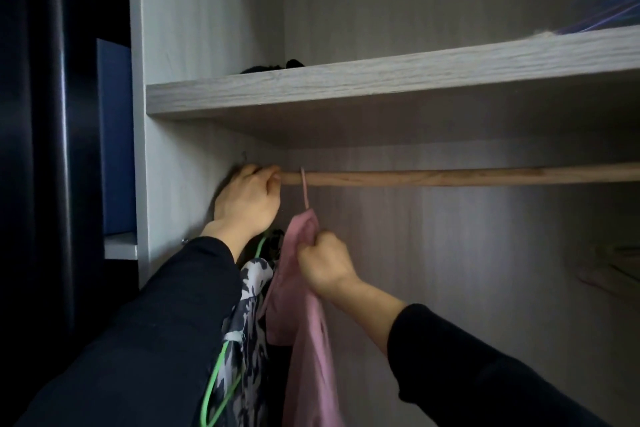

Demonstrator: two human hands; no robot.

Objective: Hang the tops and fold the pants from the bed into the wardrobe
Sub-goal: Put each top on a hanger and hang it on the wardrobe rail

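Pink top [313,350] hangs off a pink hanger hook [304,188] looped over the wooden rod [450,177] — soft, plain fabric, right hand [323,265] bunched closed on its shoulder. Left hand [246,199] is curled around the rod's end by the side wall. A black-and-white patterned top [247,322] on a green hanger [221,381] hangs just beside it. Pale woodgrain wardrobe shelf [381,80] above, dim light.

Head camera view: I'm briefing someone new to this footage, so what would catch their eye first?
First the pink top, low in the middle, its hanger hook over the wooden rail and the right hand gripping its shoulder. The left hand is closed around the rail's left end by the wardrobe wall. A black-and-white patterned garment on a green hanger hangs just left of the pink one.
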